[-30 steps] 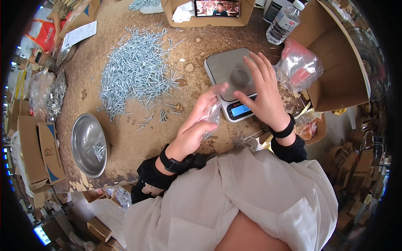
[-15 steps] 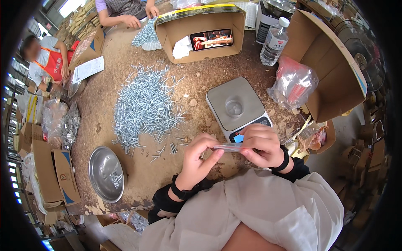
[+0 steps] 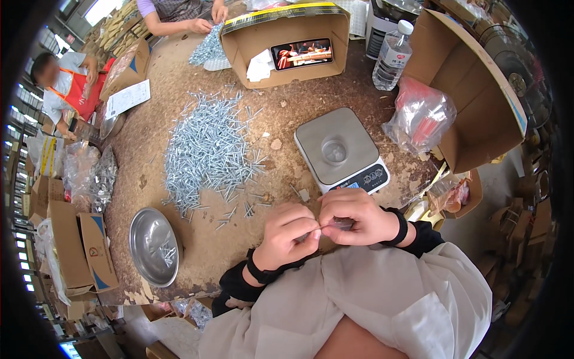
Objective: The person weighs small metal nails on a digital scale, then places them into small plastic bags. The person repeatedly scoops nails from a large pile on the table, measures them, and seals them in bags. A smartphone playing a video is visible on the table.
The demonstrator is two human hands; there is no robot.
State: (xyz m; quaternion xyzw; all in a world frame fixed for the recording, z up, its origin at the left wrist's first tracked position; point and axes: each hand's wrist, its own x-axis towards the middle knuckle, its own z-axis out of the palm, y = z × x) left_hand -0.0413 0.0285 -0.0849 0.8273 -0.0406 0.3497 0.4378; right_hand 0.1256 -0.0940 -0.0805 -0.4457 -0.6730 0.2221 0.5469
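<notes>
My left hand (image 3: 291, 234) and my right hand (image 3: 357, 218) meet at the table's near edge, fingers closed in a pinch. Between their fingertips is a small clear plastic bag (image 3: 323, 227), mostly hidden by the fingers. Just beyond my right hand stands a digital scale (image 3: 359, 143) with a metal platform and a small clear cup (image 3: 335, 151) on it. A large heap of silvery screws (image 3: 209, 152) lies beyond my left hand, with several loose ones nearer it. To the left, a round metal bowl (image 3: 143, 239) contains a few screws.
An open carton (image 3: 257, 54) at the back holds a phone (image 3: 302, 54). On the right are a water bottle (image 3: 393, 57), a plastic bag with red contents (image 3: 421, 119) and a large carton (image 3: 472, 102). Co-workers are at the far side, one beside another screw pile (image 3: 209, 48).
My hands have drawn together, and the bag that stretched between them is now mostly covered by fingers. My right hand has shifted left, uncovering more of the scale's display.
</notes>
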